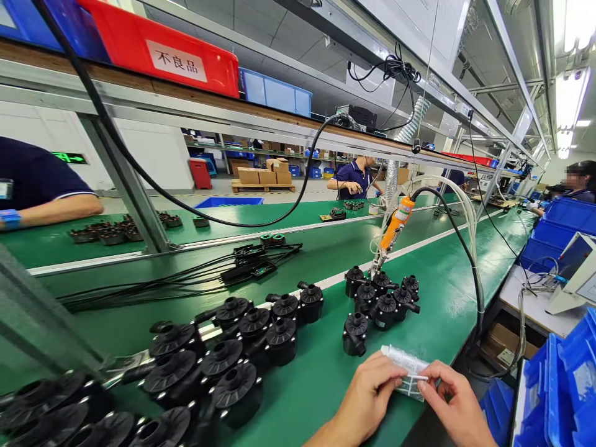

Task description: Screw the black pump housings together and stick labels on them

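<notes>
My left hand (372,394) and my right hand (454,397) meet at the near edge of the green bench. Both pinch a small clear plastic sheet of labels (406,367) between fingers and thumbs. Just beyond them stands one black round pump housing (355,333), apart from a cluster of similar housings (384,295). An orange electric screwdriver (395,230) hangs on a cable above that cluster, its tip pointing down at it.
Many more black housings (223,366) crowd the bench to the left. Black cables (186,279) lie across the green conveyor belt (326,248). Blue bins (563,385) stand at the right. Other workers (354,177) sit along the line, and a co-worker's arm (46,208) rests at far left.
</notes>
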A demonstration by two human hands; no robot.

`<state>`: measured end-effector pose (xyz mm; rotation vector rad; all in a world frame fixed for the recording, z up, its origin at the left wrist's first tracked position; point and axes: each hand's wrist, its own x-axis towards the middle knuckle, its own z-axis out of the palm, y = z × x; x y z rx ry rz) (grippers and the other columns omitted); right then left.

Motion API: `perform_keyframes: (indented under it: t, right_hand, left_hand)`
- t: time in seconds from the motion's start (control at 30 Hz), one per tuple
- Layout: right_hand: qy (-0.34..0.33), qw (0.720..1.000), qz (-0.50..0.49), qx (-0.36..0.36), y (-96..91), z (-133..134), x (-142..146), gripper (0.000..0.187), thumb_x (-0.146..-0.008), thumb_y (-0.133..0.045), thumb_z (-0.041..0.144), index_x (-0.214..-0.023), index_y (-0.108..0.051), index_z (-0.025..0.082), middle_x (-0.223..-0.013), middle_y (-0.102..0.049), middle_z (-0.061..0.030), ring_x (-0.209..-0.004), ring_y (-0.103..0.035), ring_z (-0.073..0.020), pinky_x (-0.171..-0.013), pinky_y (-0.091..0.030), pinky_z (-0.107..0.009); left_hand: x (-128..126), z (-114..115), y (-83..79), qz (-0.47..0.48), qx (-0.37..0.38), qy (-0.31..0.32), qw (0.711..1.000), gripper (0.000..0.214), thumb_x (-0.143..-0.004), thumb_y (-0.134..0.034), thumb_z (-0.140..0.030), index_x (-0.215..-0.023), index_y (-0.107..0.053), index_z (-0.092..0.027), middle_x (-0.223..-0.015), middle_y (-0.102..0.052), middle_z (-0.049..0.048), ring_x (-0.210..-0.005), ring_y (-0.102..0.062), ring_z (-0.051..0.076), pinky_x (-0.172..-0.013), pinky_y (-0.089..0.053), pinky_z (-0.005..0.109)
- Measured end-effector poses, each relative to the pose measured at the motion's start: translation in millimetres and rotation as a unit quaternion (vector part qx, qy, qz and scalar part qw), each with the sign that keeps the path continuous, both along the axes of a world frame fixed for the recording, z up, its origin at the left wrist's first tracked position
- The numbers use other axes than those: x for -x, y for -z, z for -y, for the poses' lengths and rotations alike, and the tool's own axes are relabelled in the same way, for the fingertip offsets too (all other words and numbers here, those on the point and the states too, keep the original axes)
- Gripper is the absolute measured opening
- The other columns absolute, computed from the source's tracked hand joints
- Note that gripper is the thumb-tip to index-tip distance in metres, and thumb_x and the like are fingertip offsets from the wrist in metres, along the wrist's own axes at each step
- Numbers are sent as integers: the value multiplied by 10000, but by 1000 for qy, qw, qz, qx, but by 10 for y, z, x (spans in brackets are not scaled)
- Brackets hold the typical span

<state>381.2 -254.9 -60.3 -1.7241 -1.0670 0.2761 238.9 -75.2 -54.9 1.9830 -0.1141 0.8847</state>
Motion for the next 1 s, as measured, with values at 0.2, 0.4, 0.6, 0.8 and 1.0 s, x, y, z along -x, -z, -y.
perform_keyframes:
  t: [0.2,0.4,0.6,0.8,1.0]
  right_hand:
    - [4,995,78,-68,92,-9,-30,177,-987,-726,376,-1009,-803,219,-750,-667,-21,-586,-604,-148,-504,-472,-223]
    - [-32,946,288,-144,-8,53,-96,230,-969,-698,116,-1128,-792,253,-991,-740,-79,-766,-710,-182,-636,-593,-266]
    - [13,951,255,-174,-49,-40,17,389,-953,-720,159,-1301,-720,333,-1094,-755,-65,-980,-739,-254,-870,-644,-386]
    - [82,986,106,-95,131,-135,31,526,-1033,-655,381,-1510,-524,203,-977,-769,-56,-946,-767,-228,-993,-612,-358]
    - [107,975,156,-114,101,-111,17,549,-1021,-679,400,-1497,-498,196,-1071,-801,-79,-1085,-760,-266,-1056,-592,-419]
  left_hand:
    - [30,21,-6,-44,9,-38,998,184,-1005,-631,-135,-1034,-801,-200,-900,-790,83,-850,-671,236,-761,-505,305]
    - [16,20,0,-64,11,-64,996,183,-1014,-620,-178,-987,-800,-198,-868,-783,68,-805,-674,220,-761,-513,296]
    - [17,22,-6,-59,10,-71,996,223,-1043,-603,-280,-975,-802,-207,-841,-786,65,-785,-679,219,-737,-517,288]
    - [55,35,-74,-86,102,-115,984,187,-915,-698,-204,-1073,-795,-229,-980,-811,44,-887,-726,237,-800,-542,303]
    - [59,48,-107,-90,86,-136,983,139,-967,-637,-235,-900,-755,-208,-868,-789,28,-818,-700,227,-802,-524,309]
